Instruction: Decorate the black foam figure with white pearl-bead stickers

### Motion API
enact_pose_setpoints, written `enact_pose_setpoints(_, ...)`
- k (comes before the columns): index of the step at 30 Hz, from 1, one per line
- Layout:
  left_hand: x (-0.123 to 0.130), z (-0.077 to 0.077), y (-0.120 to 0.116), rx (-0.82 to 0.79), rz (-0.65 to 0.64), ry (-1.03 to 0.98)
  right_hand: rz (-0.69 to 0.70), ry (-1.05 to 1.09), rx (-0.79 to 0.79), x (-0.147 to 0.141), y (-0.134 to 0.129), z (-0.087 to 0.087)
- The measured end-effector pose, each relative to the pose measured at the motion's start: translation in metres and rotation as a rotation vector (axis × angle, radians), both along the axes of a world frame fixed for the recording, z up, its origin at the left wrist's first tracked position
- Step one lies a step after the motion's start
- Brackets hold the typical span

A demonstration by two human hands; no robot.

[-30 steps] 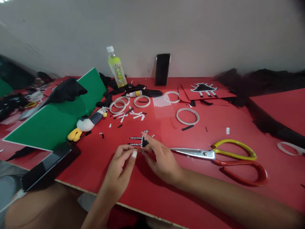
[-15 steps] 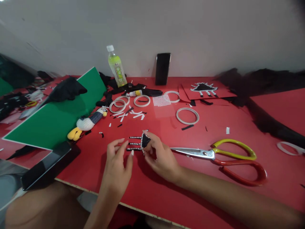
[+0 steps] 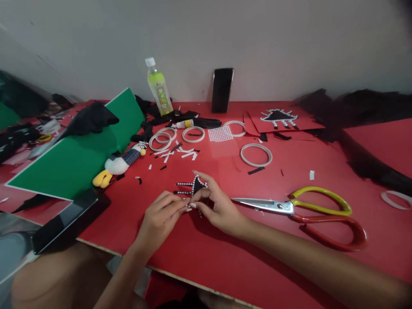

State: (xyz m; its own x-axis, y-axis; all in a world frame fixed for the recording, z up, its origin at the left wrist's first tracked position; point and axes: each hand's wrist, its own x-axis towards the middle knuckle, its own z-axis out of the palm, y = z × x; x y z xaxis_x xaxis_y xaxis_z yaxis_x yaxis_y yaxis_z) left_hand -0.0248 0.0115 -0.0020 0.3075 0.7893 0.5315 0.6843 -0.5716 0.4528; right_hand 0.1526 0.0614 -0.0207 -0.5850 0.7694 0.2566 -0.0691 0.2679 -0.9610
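A small black cutout [image 3: 198,185], edged with pearl-like beads and with beaded strips pointing left, sits at the middle front of the table. My right hand [image 3: 219,206] is closed on its right part, index finger stretched along the top edge. My left hand [image 3: 164,212] is closed in a pinch at the near beaded strip, its fingertips meeting those of my right hand. That strip is mostly hidden by the fingers. To the right of my right hand lie large scissors [image 3: 280,207] with one yellow and one red handle.
White tape rings [image 3: 256,155], a bead sheet [image 3: 220,134] and paper scraps [image 3: 185,153] lie behind the hands. A beaded eye-shaped piece [image 3: 278,116] rests on red card. A bottle [image 3: 161,94] and phone [image 3: 222,90] stand by the wall. Left are a bird toy [image 3: 120,165] and green board [image 3: 77,167].
My left hand has moved right from the strip ends and closed into a pinch beside my right fingertips. My right index finger has stretched out along the top edge.
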Motion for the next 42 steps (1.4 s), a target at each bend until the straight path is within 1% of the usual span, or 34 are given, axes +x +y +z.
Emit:
enact_pose_setpoints(3,0.000,0.000,0.000,0.020,0.008,0.025,0.003,0.005,-0.036,0.000,0.001,0.000)
enact_pose_setpoints(7,-0.002,0.000,0.001,-0.007,-0.025,0.040,-0.002,-0.004,-0.061,-0.001,0.001,-0.001)
enact_pose_setpoints(13,-0.006,-0.003,0.003,-0.072,-0.027,0.047,0.022,-0.007,-0.020,0.000,0.001,0.000)
enact_pose_setpoints(19,-0.006,0.003,0.006,-0.068,-0.071,0.061,0.027,-0.033,0.010,0.000,0.002,0.000)
enact_pose_setpoints(25,-0.006,0.006,0.006,-0.013,-0.046,0.170,0.011,-0.057,-0.003,-0.001,0.003,-0.002)
enact_pose_setpoints(31,-0.009,0.006,0.010,-0.007,-0.028,0.227,-0.031,-0.079,-0.033,-0.002,0.003,-0.004)
enact_pose_setpoints(37,-0.016,0.010,0.010,0.016,0.032,0.203,-0.066,-0.066,-0.084,-0.002,0.005,-0.005)
enact_pose_setpoints(42,-0.012,0.009,0.012,-0.037,-0.006,0.205,-0.036,-0.050,-0.080,-0.003,0.006,-0.005)
